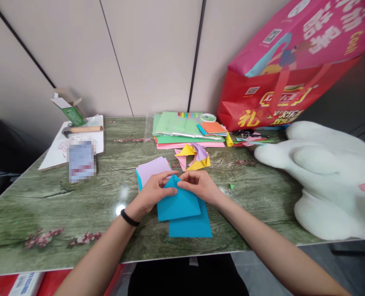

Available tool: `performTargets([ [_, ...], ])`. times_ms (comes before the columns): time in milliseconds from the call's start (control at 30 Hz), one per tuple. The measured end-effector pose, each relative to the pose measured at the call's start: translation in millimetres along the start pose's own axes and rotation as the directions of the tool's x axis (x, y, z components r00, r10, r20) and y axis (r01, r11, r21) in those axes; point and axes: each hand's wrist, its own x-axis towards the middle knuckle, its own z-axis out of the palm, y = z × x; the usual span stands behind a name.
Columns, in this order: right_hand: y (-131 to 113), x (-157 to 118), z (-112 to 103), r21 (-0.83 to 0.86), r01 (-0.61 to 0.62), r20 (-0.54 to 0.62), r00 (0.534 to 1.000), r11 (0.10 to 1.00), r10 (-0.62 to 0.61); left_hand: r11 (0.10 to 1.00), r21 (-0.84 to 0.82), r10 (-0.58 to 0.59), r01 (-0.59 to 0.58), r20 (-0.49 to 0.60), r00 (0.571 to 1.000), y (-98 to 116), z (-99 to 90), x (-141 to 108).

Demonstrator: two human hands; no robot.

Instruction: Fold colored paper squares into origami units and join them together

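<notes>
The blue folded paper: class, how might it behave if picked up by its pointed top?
The blue folded paper is probably light, as its edges look thin. Near its point, where the left hand and right hand hold it, it is likely stiffer, since it seems folded there. Its broad, flat lower part may bend easily.

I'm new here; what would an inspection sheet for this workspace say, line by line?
Surface: glossy green table with flower patterns.
Job's things: folded blue paper, overlapping a blue sheet.
Clutter: coloured paper stack, folded paper pieces, white plush toy.
Hands: left hand and right hand both pinch the folded blue paper near its peak.
Cables: none certain; the pale coil is too unclear to tell.
Surroundings: panelled wall, red bag, pink bag.
</notes>
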Motion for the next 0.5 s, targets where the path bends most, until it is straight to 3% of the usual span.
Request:
performTargets([
  [167, -0.9, -0.8, 2.3, -0.022, -0.002, -0.043, 0.999, 1.0, 0.001, 1.0, 0.009, -0.011, 0.011, 0.029, 1.0, -1.5, 1.9, -1.0],
  [500, -3.4, -1.5, 6.3, -0.043, 0.052, 0.001, 0.999, 0.998, -0.051, 0.999, 0.03, -0.022, 0.02, 0.075, 0.997, -3.1, 4.2, -2.2],
])
